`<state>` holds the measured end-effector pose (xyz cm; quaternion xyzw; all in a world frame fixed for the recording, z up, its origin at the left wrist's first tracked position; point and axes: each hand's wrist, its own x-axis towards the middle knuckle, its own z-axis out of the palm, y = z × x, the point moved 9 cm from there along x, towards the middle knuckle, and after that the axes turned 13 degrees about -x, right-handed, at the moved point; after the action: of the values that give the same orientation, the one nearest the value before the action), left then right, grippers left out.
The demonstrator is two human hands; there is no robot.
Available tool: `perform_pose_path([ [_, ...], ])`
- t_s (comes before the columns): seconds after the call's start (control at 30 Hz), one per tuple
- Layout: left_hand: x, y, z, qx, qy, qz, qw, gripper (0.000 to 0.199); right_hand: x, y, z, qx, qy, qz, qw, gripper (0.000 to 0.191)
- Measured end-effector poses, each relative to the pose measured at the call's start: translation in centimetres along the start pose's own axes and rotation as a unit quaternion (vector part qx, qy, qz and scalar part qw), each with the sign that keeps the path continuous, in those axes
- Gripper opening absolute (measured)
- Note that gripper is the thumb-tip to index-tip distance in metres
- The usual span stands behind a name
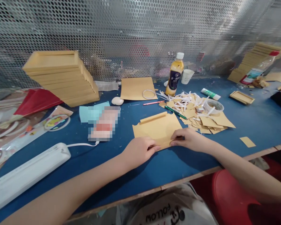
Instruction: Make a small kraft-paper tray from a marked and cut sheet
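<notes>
At the near middle of the blue table [135, 184], we are holding a tan card sheet [156, 129] by its near edge. Our left hand [141, 148] is curling mostly closed, thumb and fingers pinching near left; our right hand [189, 139] is pinching near right. A folded flap [153, 117] is lying along the far edge. If our grips are pressing unevenly, the near fold could run crooked; a hard pull could rip the ragged far-left corner. Right of the sheet, loose scraps [189, 114] are lying close enough to slip underneath. Our fingers are hiding much of the near edge, so we are perhaps misreading that fold. Pixelation is masking a slab [105, 123] at left; the frame is cutting off a white power strip [30, 175].
</notes>
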<state>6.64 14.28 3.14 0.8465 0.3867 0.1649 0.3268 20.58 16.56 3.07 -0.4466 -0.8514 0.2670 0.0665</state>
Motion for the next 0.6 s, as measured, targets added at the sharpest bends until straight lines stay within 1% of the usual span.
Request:
perform_pose_path([
  [0.1,0.4,-0.6,-0.4,-0.058,-0.001,-0.019,0.998,0.027,0.8,1.0,-0.1,0.009,-0.03,0.052,0.998,0.024],
  [0.27,0.6,-1.5,-0.8,-0.111,0.02,-0.045,0.993,0.018,1.2,1.5,-0.1,-0.007,-0.049,0.085,0.995,0.03],
  [0.33,0.6,-2.0,-0.8,-0.106,0.016,-0.069,0.992,0.017,1.3,1.6,-0.1,-0.016,-0.049,0.093,0.994,0.031],
  [0.4,0.6,-2.2,-0.8,-0.086,0.001,-0.081,0.993,0.021,1.4,1.6,-0.1,-0.024,-0.054,0.098,0.993,0.03],
  [0.5,0.7,-1.9,-0.6,-0.053,-0.021,-0.071,0.996,0.027,1.6,1.3,0.0,-0.038,-0.069,0.093,0.993,0.028],
  [0.6,0.8,-1.7,-0.4,-0.029,-0.03,-0.065,0.997,0.028,1.8,1.0,0.0,-0.052,-0.078,0.09,0.991,0.026],
])
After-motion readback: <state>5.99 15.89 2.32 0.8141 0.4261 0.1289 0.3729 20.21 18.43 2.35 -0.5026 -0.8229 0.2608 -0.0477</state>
